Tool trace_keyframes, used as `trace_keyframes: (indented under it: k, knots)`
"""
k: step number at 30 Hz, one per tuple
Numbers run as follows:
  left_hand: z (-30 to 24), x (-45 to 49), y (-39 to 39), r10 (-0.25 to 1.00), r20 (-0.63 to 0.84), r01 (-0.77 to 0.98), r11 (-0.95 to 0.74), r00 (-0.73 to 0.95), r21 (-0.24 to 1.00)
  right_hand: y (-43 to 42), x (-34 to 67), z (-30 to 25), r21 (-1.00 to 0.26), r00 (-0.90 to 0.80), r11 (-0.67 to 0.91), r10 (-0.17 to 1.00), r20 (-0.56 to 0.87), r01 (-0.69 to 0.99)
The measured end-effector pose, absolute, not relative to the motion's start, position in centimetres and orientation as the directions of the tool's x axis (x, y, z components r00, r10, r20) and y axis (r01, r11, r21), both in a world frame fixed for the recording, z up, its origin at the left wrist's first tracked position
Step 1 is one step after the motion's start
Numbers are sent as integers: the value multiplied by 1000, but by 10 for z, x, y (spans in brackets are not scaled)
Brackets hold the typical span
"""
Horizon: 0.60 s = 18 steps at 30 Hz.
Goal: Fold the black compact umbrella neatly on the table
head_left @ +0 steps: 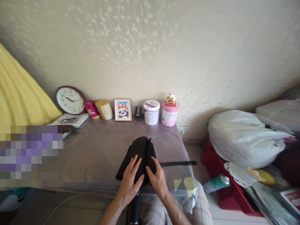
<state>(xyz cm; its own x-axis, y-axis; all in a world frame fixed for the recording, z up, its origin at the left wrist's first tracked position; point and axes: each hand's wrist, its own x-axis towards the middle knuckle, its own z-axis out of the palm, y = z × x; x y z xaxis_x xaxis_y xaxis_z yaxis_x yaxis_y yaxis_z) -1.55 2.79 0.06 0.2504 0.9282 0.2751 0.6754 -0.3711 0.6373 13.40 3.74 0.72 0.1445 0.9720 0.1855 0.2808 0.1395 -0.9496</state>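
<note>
A black folding umbrella [138, 150], collapsed with its fabric loosely bunched, lies on the table in front of me. Its dark handle [134, 206] points toward my body past the table's near edge. My left hand [130, 181] rests flat over the fabric, fingers stretched out. On the other side, my right hand [158, 178] pinches a fold of the fabric between thumb and fingers. A black strap [179, 163] stretches out to the right across the tabletop; where it joins the umbrella is hidden by my right hand.
Along the wall stand a clock [70, 100], pink canister [92, 109], yellow-lidded jar [104, 110], framed panda picture [123, 110], purple-white tub [152, 113] and pink tub [170, 115] with a cat figurine [171, 98]. Right of the table [93, 156] are a spray can [216, 183] and red bin [228, 200].
</note>
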Motion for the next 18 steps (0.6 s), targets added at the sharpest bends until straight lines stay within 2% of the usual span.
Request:
trace_keyframes:
  k: [4,9,18]
  knots:
    - [-3,-16,29,919,299,671,-391,255,630,38,126,12,-910,102,228,955,278,348]
    - [-9,-23,31,907,310,633,-422,286,650,32,119,18,-846,-53,297,951,306,443]
    - [17,-44,31,926,34,476,-224,375,851,19,114,27,-714,-168,365,928,334,597]
